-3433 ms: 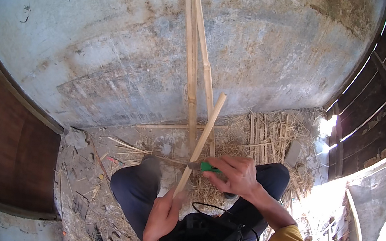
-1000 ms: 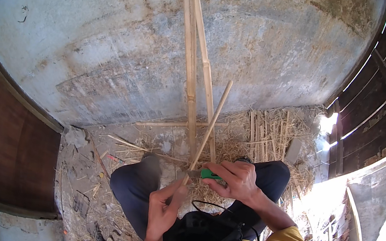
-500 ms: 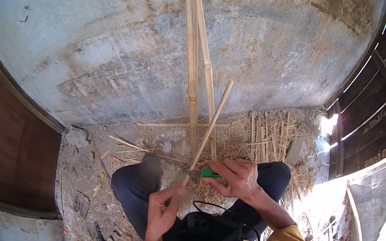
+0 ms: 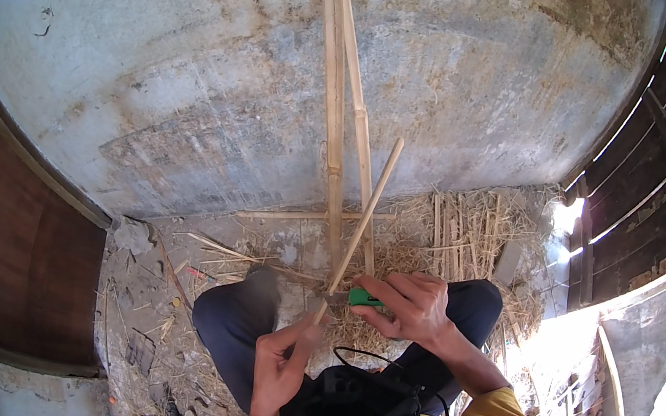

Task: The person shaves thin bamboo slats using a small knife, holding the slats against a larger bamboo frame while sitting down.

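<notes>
A narrow bamboo strip (image 4: 372, 201) slants up and away from my left hand (image 4: 279, 364), whose fingers are closed on its near end. My right hand (image 4: 414, 308) grips the green handle of a knife (image 4: 364, 297). The knife's blade lies across the strip, touching it just above my left fingers. The blade is thin and dark, and its exact edge is hard to make out. My left fingertips look slightly blurred.
Two long bamboo poles (image 4: 332, 114) lean on the stained wall (image 4: 225, 65). Split strips (image 4: 457, 234) and pale shavings (image 4: 394, 255) litter the floor beyond my knees. A black bag (image 4: 348, 406) sits at my waist. A brown wooden panel (image 4: 12, 248) stands at left.
Hardly anything differs. My right hand and the knife have shifted very slightly to the right, and the strip still rests in my left hand.
</notes>
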### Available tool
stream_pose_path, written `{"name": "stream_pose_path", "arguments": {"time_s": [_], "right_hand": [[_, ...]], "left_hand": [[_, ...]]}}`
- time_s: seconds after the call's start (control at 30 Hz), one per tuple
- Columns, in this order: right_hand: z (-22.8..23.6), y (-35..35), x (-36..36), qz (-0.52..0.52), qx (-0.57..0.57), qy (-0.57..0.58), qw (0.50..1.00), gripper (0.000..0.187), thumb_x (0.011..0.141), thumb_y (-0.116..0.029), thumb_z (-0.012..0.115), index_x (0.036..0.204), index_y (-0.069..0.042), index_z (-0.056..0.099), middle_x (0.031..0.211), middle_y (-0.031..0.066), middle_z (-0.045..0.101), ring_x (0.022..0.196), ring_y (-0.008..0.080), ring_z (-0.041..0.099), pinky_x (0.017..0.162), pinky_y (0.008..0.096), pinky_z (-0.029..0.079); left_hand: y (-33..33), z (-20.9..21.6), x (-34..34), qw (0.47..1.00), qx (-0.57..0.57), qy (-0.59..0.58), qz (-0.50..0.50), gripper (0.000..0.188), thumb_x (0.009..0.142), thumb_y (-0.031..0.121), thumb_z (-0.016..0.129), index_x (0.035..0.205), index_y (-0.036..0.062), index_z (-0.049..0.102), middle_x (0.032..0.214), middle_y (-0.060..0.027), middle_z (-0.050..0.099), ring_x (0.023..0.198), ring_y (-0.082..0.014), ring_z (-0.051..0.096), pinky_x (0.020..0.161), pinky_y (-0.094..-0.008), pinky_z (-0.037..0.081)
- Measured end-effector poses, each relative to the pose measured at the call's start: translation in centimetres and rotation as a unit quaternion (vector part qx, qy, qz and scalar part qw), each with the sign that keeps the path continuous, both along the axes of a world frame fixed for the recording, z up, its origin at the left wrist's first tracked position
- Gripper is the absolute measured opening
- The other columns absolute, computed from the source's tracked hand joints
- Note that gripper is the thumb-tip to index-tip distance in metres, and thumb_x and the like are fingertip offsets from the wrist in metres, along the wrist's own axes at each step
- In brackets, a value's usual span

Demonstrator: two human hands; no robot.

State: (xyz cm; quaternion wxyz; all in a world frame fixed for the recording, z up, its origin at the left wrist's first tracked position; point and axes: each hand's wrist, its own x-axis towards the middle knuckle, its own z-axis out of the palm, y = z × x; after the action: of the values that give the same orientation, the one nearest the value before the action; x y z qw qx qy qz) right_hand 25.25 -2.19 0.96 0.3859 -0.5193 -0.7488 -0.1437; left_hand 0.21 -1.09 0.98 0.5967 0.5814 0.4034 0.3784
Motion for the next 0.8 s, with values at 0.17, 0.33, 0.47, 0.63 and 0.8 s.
{"name": "stream_pose_path", "arguments": {"time_s": [0.17,0.33,0.47,0.63,0.8], "right_hand": [[0.6,-0.1,0.3,-0.004,-0.012,-0.02,1.0,0.037,0.085,-0.036,0.091,0.114,-0.015,0.083,0.074,-0.0032,0.068,0.054,0.0141,0.064,0.049,0.0305,0.048],[0.2,2.6,5.6,-0.17,0.056,0.146,0.973,0.031,0.094,-0.031,0.086,0.115,-0.009,0.083,0.09,0.0101,0.08,0.062,0.0226,0.072,0.057,0.0345,0.056],[2.3,2.2,6.4,-0.139,0.0,0.167,0.976,0.028,0.095,-0.029,0.084,0.114,-0.008,0.083,0.096,0.0115,0.082,0.067,0.025,0.076,0.06,0.0354,0.06],[0.9,1.1,3.0,-0.031,-0.04,0.133,0.99,0.028,0.093,-0.032,0.085,0.111,-0.012,0.082,0.089,0.0072,0.08,0.062,0.0221,0.073,0.056,0.0343,0.057],[-0.4,0.2,0.4,0.037,-0.057,0.063,0.996,0.033,0.089,-0.037,0.088,0.112,-0.015,0.081,0.074,-0.0002,0.069,0.055,0.0208,0.068,0.05,0.0349,0.054]], "left_hand": [[0.0,0.5,-0.3,1.0,-0.028,0.003,0.002,0.026,0.11,0.007,0.066,0.131,-0.0055,0.076,0.09,0.0031,0.073,0.075,-0.0016,0.047,0.063,-0.0225,0.039],[-1.5,-0.4,-1.5,0.997,-0.049,0.046,-0.03,0.023,0.11,0.009,0.067,0.124,-0.0051,0.077,0.073,0.0038,0.056,0.071,-0.003,0.045,0.059,-0.0261,0.035],[-2.0,-2.6,-2.2,0.998,-0.018,0.047,-0.037,0.031,0.112,0.018,0.065,0.129,-0.0053,0.076,0.068,0.0066,0.048,0.063,-0.0004,0.039,0.055,-0.0228,0.029],[-0.8,-1.5,-1.5,0.999,-0.018,0.017,-0.026,0.037,0.115,0.022,0.062,0.133,-0.0065,0.075,0.068,0.0086,0.045,0.058,0.0002,0.035,0.052,-0.0218,0.026],[-0.4,-1.1,-0.9,1.0,-0.005,0.012,-0.023,0.038,0.116,0.023,0.061,0.131,-0.0082,0.074,0.068,0.0086,0.043,0.058,-0.0001,0.033,0.052,-0.0221,0.024]]}}
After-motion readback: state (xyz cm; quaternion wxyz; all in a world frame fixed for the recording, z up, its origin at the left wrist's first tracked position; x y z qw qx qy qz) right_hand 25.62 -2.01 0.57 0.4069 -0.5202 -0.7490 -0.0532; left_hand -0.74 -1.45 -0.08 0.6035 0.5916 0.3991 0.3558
